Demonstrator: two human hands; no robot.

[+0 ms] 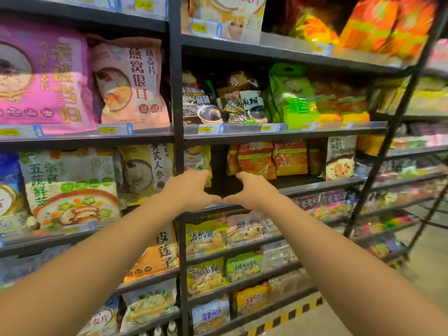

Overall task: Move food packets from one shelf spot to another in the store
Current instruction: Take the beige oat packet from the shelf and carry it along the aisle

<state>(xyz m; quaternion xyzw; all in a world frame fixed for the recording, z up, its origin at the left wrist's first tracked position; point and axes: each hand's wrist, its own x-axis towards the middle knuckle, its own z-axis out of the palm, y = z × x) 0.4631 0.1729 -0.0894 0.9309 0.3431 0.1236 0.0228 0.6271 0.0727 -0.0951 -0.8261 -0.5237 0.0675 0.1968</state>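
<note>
My fingers on both hands are loosely curled and hold nothing: my left hand (188, 190) and right hand (251, 189) reach side by side toward a dark gap on the middle shelf (315, 184), thumbs almost meeting at its front edge. The fingertips of my left hand lie against a yellow packet (200, 157) standing just left of the gap, beside the black upright post (178, 93). Right of the gap stands a row of orange-red packets (266, 160), then a white packet (340, 157). On the shelf above are dark sesame packets (242, 103) and green packets (293, 95). Below my hands lie yellow snack packets (206, 236).
</note>
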